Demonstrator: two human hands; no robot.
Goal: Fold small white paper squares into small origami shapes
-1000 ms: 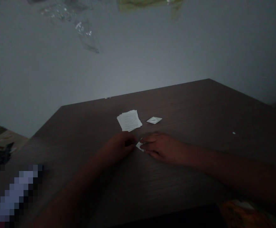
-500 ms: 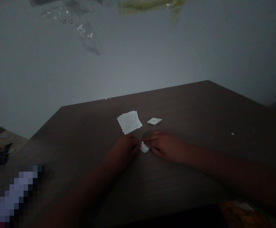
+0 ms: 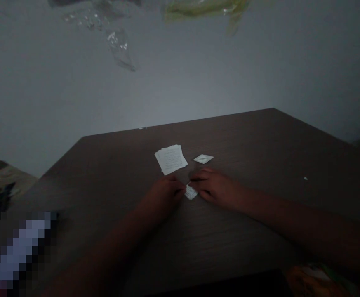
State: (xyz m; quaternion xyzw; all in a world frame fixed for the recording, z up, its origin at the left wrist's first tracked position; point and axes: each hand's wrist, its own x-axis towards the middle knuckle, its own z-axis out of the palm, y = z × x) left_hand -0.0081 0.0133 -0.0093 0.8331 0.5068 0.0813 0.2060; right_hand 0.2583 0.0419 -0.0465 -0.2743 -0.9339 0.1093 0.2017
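A small folded piece of printed paper [image 3: 191,192] lies on the brown table between my hands. My left hand [image 3: 167,192] pinches its left corner with the fingertips. From the other side, my right hand [image 3: 214,186] has its fingers on the paper's upper right part and covers some of it. Just beyond my hands is a stack of printed paper squares [image 3: 171,159], their edges not lined up. Right of the stack rests a diamond-shaped folded paper [image 3: 203,159], apart from both hands.
The dark brown wooden table [image 3: 244,140] meets a pale wall [image 3: 204,78]. A tiny white scrap [image 3: 305,178] lies at the right. A blurred-out object [image 3: 22,247] is at the lower left. Plastic bags [image 3: 121,47] hang on the wall above.
The fingers of my right hand have shifted slightly on the folded paper, and more of it shows. The whole view has moved a little; the stack and the diamond paper stay put.
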